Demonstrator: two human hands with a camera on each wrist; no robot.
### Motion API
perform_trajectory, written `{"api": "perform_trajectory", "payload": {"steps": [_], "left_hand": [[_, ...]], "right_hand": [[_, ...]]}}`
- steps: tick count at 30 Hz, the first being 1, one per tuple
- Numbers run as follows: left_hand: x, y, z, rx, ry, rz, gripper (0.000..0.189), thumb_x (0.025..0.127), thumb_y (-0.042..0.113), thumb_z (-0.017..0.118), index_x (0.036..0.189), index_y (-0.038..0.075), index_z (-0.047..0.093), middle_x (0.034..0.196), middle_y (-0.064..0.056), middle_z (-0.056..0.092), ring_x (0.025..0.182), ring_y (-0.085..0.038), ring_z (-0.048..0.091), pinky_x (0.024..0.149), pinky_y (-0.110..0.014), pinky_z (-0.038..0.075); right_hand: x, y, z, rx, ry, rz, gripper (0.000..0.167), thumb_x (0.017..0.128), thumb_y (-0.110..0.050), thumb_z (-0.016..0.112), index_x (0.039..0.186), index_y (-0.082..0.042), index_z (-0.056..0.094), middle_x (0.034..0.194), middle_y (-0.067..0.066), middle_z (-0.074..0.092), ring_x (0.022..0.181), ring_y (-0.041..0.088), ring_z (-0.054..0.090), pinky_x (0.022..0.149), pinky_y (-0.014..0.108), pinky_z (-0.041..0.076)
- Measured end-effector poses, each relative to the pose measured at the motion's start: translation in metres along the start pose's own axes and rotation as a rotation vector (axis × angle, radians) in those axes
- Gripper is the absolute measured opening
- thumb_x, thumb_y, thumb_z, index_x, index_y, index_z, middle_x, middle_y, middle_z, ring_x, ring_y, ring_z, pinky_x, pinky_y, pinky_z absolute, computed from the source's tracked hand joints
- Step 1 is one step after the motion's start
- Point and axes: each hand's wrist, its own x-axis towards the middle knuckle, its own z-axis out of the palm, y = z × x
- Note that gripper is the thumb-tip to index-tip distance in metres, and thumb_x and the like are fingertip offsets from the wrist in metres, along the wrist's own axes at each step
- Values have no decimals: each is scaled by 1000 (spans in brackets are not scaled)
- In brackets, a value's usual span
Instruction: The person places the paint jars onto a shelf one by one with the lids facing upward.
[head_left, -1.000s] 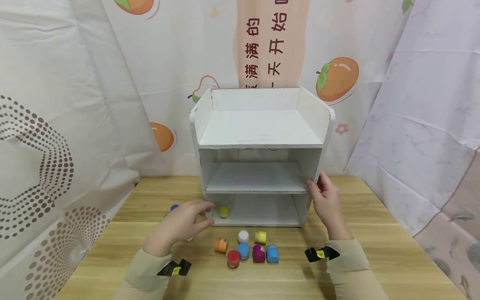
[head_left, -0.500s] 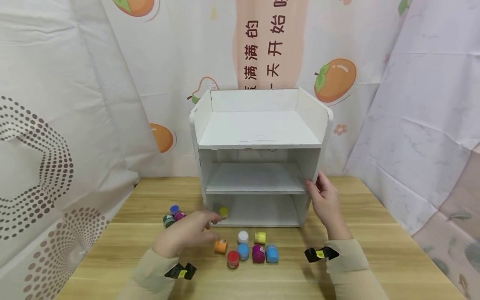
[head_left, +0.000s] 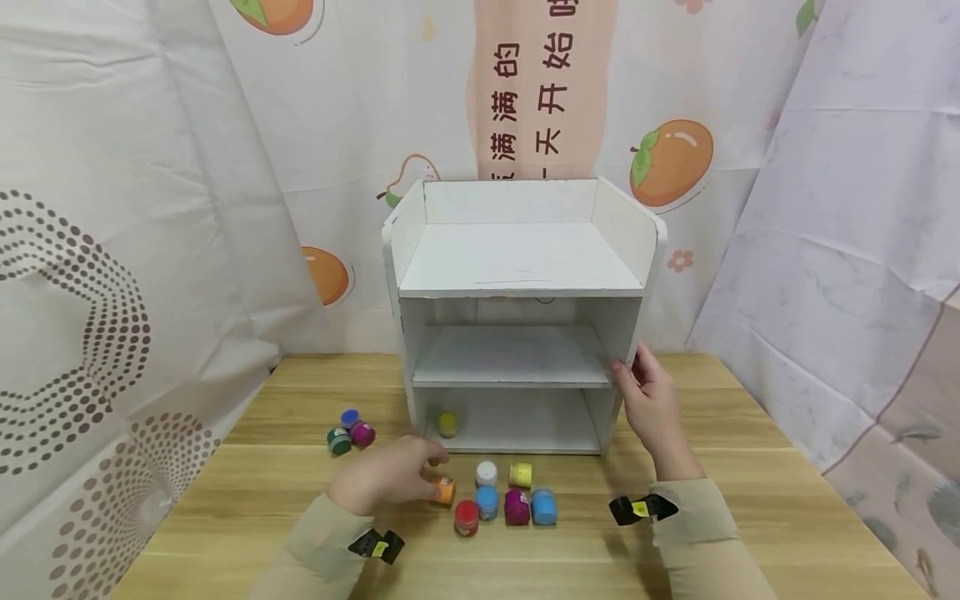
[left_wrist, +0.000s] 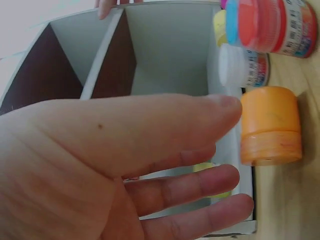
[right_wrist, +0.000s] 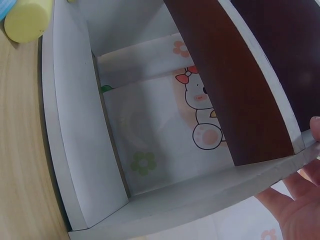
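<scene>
My left hand hovers beside a small orange jar lying on its side on the table. In the left wrist view, the thumb reaches close to the orange jar and the other fingers are apart from it, with nothing held. With thumb inside and fingers outside, my right hand grips the right side panel of the white shelf unit. A yellow jar stands at the left of the bottom compartment.
In front of the shelf are a white jar, a yellow jar, a red jar, a purple jar and blue jars. A green jar lies left with other jars. A curtain hangs behind.
My left hand has moved right and toward me, from the shelf's lower left corner to the orange jar. The jars on the left have come into view. My right hand stays on the shelf unit.
</scene>
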Motion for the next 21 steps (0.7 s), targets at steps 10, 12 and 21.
{"api": "perform_trajectory", "payload": {"steps": [10,12,21], "left_hand": [[6,-6,8,28,-28,52,25,79,16,82,103,17,72,81,12,59,73,-10,52,67,-30,47],[7,-6,10,28,-29,39,26,79,15,82,103,17,72,82,11,59,74,-10,52,68,-31,47],[8,-5,12,62,-18,22,23,79,13,81,100,16,72,81,10,59,71,-10,51,66,-30,46]], "right_hand": [[-1,-1,-1,20,-3,18,45,103,-1,57,146,8,46,134,31,57,123,38,55,91,14,47],[-1,-1,0,16,0,18,44,103,0,57,145,9,47,133,31,58,122,38,56,91,14,48],[-1,1,1,7,8,3,43,102,3,57,143,11,48,131,32,59,121,36,57,90,14,48]]}}
